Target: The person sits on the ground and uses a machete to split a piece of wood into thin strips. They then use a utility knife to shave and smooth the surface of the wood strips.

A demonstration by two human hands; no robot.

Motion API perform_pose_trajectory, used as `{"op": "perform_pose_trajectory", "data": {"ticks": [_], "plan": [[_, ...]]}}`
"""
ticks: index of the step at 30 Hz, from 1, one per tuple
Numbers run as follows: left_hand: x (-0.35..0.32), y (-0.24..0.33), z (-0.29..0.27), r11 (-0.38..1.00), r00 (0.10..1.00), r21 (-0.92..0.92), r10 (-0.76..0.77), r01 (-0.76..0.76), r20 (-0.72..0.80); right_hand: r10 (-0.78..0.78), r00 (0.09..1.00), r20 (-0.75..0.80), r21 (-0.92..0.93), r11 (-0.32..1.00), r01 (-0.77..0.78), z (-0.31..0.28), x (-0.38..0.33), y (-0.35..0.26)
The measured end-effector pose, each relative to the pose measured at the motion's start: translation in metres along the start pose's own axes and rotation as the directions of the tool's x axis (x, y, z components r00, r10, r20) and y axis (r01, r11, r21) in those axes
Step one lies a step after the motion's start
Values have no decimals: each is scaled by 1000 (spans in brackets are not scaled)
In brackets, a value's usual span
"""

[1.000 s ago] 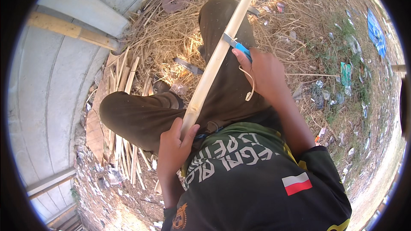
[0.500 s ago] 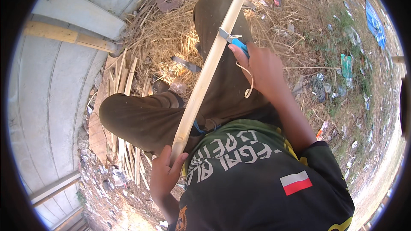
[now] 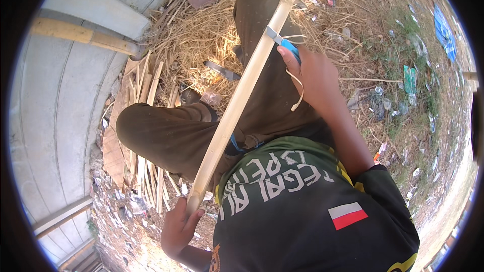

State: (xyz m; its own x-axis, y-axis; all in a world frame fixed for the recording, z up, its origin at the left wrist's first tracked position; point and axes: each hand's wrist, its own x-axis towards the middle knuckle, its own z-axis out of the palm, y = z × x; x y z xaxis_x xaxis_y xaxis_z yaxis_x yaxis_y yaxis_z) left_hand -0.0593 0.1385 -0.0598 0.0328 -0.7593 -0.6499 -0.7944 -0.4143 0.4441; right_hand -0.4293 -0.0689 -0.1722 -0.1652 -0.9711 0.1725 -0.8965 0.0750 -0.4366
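One long, pale bamboo pole [image 3: 242, 90] slants across the lap, smooth with faint nodes. The left hand [image 3: 177, 226] grips its lower end; the right hand [image 3: 312, 78] is closed on a blue-handled knife [image 3: 282, 43] set against the pole. Split strips [image 3: 146, 121] crowd the left beside a grey wall [image 3: 55, 121]; strewn straw [image 3: 201, 35] lies ahead.

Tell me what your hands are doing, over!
Left hand grips the bamboo strip's lower end. Right hand holds a blue-handled knife against it. Strip lies across the lap, nothing blocking.
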Motion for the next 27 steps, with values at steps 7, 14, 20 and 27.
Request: {"op": "perform_pose_trajectory", "data": {"ticks": [7,14,20,27], "plan": [[-18,-28,-13,996,998,-77,-47,43,-47,102,984,149,32,994,-108,-11,1,-11],[-31,-64,-34,996,999,-85,14,-10,38,98,987,125,25,995,-102,-11,-1,-11],[-18,-59,-26,983,999,-183,12,-3,48,133,988,80,45,990,-136,-3,1,-11],[30,-46,14,940,992,-339,79,-40,101,161,952,261,312,919,-241,-16,21,10]]}}
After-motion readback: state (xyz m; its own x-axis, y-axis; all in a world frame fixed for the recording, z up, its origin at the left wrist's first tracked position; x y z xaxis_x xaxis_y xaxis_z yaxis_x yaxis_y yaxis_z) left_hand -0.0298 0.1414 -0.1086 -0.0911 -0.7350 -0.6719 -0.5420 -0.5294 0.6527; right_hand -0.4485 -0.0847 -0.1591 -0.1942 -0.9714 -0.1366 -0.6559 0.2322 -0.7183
